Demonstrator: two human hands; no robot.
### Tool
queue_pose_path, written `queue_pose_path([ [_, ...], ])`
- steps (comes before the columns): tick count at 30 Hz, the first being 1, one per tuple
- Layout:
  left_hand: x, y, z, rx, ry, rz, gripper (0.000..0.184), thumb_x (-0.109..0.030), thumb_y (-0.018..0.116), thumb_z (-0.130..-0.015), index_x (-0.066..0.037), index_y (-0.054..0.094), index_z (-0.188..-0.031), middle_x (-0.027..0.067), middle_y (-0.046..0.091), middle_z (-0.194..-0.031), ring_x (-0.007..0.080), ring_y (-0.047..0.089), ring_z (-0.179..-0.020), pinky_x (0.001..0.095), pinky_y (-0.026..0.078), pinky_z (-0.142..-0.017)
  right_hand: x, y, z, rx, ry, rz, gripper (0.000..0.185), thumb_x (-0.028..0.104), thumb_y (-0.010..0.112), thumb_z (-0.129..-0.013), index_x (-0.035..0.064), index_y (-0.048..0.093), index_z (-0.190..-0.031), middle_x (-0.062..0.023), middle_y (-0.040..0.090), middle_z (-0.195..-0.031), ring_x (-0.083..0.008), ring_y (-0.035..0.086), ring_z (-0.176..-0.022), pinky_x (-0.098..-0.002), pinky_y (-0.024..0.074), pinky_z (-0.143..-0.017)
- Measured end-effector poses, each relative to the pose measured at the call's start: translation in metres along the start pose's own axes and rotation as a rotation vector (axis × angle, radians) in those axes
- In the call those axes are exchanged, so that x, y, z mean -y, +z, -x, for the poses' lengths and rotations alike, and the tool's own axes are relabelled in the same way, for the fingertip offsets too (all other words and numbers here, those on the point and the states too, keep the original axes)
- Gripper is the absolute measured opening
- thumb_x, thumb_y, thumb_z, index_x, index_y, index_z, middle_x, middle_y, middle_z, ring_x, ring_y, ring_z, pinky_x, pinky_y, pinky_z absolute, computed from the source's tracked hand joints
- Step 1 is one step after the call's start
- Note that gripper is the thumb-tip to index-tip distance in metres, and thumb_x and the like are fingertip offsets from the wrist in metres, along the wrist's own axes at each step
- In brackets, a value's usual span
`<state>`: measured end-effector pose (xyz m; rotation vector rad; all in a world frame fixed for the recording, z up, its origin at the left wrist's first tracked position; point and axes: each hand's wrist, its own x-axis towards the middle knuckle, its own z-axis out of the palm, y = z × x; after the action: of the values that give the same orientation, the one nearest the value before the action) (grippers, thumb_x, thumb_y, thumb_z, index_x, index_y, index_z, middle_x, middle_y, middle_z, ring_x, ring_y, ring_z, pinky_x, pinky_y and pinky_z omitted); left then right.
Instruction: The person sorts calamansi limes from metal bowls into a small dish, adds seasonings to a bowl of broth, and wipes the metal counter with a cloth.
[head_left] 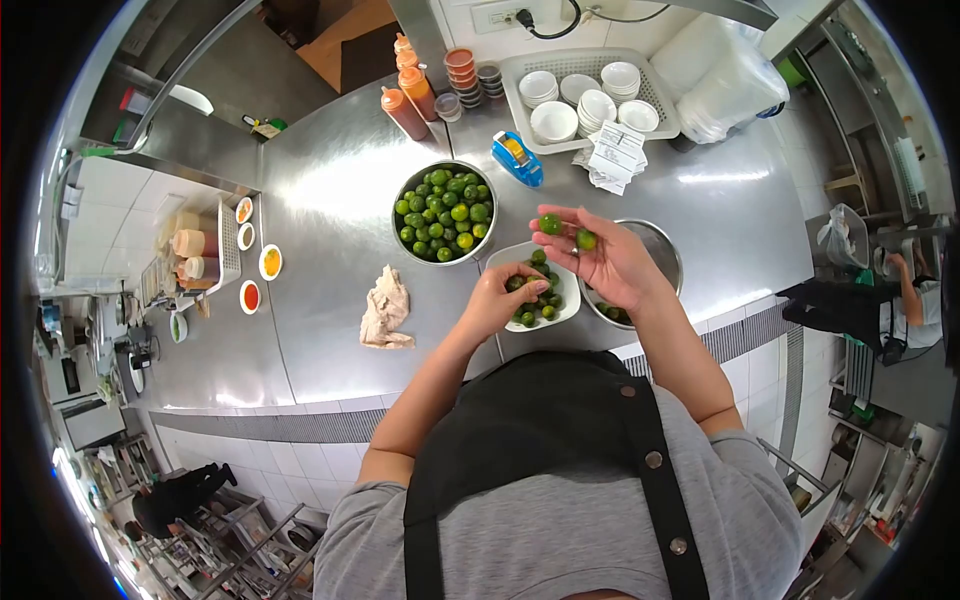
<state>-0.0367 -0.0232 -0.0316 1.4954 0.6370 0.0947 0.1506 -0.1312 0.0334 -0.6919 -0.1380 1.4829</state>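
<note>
My right hand (612, 262) is turned palm up, with two small green limes (586, 239) lying on its fingers. Below and to its left stands a white square bowl (572, 300) with several small green limes in it. My left hand (497, 303) reaches over this bowl's left side, thumb and fingers curled around a lime among the others. Partly hidden under my right forearm is a steel bowl (668, 255) with some limes at its bottom. Farther back, a round steel bowl (400, 245) is heaped with green limes, a few of them yellowish.
A crumpled cloth (385, 312) lies on the steel counter (330, 230) at left. Behind the bowls are a blue tape dispenser (517, 160), sauce bottles (404, 112), paper slips (612, 160) and a basket (655, 128) of white bowls. Sauce dishes (250, 296) stand far left.
</note>
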Motion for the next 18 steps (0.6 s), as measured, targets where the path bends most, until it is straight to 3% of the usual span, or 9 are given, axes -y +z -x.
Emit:
queue_pose_path([
  [2, 0.005, 0.005, 0.002, 0.021, -0.038, -0.011, 0.025, -0.022, 0.073, -0.092, 0.001, 0.072, -0.1, 0.0018, 0.067, -0.075, 0.0067, 0.056, -0.068, 0.025, 0.044, -0.062, 0.002, 0.002, 0.001, 0.014, 0.029, -0.061, 0.047, 0.027, 0.04, -0.107, -0.0091, 0.048, -0.137, -0.0242, 0.055, -0.133, -0.0326, 0.055, -0.128, -0.0401, 0.0478, -0.109],
  [8, 0.007, 0.004, 0.005, -0.015, -0.061, 0.007, 0.023, -0.023, 0.067, -0.097, -0.001, 0.07, -0.1, -0.0002, 0.066, -0.076, 0.0047, 0.053, -0.067, 0.022, 0.041, -0.06, -0.001, -0.005, -0.002, 0.062, 0.042, -0.135, 0.05, 0.024, 0.042, -0.105, -0.0107, 0.041, -0.141, -0.0278, 0.051, -0.138, -0.0358, 0.05, -0.133, -0.0422, 0.045, -0.112],
  [12, -0.009, -0.02, 0.011, -0.137, -0.031, 0.127, 0.019, -0.021, 0.057, -0.103, -0.005, 0.063, -0.094, -0.0026, 0.061, -0.075, 0.0031, 0.049, -0.066, 0.0193, 0.039, -0.06, -0.004, -0.001, -0.005, 0.075, 0.056, -0.107, 0.046, 0.011, 0.045, -0.102, -0.0114, 0.04, -0.142, -0.0299, 0.05, -0.139, -0.0361, 0.05, -0.133, -0.0423, 0.0442, -0.113],
  [18, -0.027, -0.063, 0.023, -0.461, 0.1, 0.299, 0.019, -0.021, 0.058, -0.103, -0.004, 0.064, -0.094, -0.0016, 0.057, -0.073, 0.005, 0.046, -0.063, 0.0199, 0.036, -0.059, -0.012, 0.008, -0.018, 0.072, 0.106, 0.036, 0.041, -0.002, 0.047, -0.1, -0.0112, 0.043, -0.14, -0.0282, 0.052, -0.139, -0.0342, 0.054, -0.131, -0.0407, 0.0454, -0.112],
])
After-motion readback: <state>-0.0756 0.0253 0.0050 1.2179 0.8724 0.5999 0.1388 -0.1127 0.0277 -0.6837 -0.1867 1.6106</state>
